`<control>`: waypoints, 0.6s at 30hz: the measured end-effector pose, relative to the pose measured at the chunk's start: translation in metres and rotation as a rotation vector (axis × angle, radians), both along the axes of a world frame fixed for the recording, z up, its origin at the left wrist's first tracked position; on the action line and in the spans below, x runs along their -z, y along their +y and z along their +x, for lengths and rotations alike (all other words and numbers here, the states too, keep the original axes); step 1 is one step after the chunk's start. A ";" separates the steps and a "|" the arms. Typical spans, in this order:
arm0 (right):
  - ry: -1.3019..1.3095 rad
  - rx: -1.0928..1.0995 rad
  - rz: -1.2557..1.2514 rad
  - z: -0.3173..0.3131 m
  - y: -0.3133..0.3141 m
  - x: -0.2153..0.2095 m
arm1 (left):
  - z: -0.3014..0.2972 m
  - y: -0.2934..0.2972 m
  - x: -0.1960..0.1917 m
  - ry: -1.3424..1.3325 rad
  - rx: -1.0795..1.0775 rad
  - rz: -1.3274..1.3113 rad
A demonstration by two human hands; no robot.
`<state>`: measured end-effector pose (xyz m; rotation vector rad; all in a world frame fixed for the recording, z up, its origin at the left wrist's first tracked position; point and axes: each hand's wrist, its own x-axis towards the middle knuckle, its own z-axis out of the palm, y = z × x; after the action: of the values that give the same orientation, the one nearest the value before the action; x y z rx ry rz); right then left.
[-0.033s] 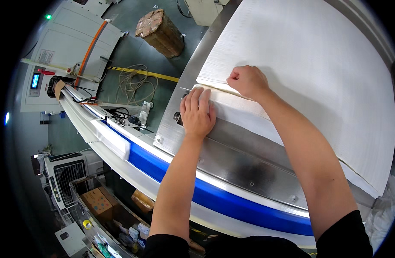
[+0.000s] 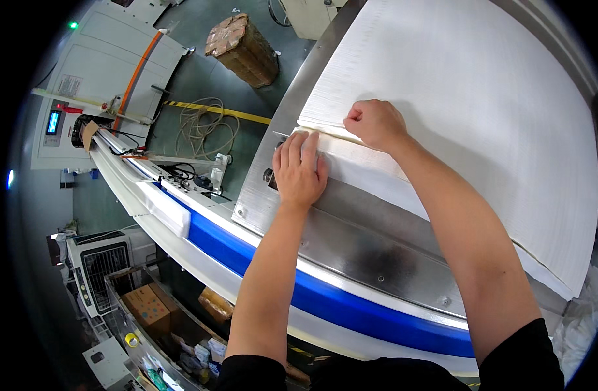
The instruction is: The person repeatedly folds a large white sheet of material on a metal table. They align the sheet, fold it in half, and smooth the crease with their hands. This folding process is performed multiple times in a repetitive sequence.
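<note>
A broad stack of thin white sheets (image 2: 455, 78) covers much of the metal table on the right. Along its near side runs a lower white layer (image 2: 364, 171), split from the upper stack by a narrow gap. My left hand (image 2: 299, 171) lies palm down on the left end of this lower layer, fingers stretched out, holding nothing. My right hand (image 2: 377, 124) is curled into a fist on top of the upper stack, close to its near edge. Nothing shows in the fist, though its underside is hidden.
A metal table edge (image 2: 351, 244) borders the stack. In front runs a blue belt (image 2: 338, 306) carrying a white piece (image 2: 172, 217) at the left. Beyond stand a white machine (image 2: 97, 78), a brown wrapped bundle (image 2: 247, 55) and coiled hose (image 2: 207, 127). A bin (image 2: 159, 348) of boxes sits lower left.
The white piece on the blue belt has shifted slightly toward the upper left. Both hands and the stack stay as they were.
</note>
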<state>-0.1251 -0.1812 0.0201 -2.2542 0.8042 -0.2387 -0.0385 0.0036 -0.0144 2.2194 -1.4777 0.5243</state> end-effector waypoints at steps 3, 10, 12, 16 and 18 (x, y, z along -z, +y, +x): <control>0.002 0.009 0.018 0.001 0.003 -0.002 | 0.002 -0.007 -0.002 0.003 -0.016 0.007; -0.007 -0.012 -0.004 -0.001 0.006 -0.005 | 0.004 -0.003 -0.007 -0.028 -0.026 0.052; -0.109 -0.005 0.031 -0.011 0.010 -0.008 | 0.002 -0.001 -0.011 -0.025 -0.012 0.087; -0.137 -0.059 -0.057 -0.069 0.043 -0.013 | 0.011 0.015 -0.026 -0.083 0.084 0.220; -0.008 0.071 -0.211 -0.129 0.056 -0.014 | 0.015 0.014 -0.035 -0.126 0.184 0.274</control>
<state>-0.2539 -0.1249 0.0345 -2.4217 0.8915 -0.3811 -0.0237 0.0178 0.0207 2.2535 -1.8974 0.4301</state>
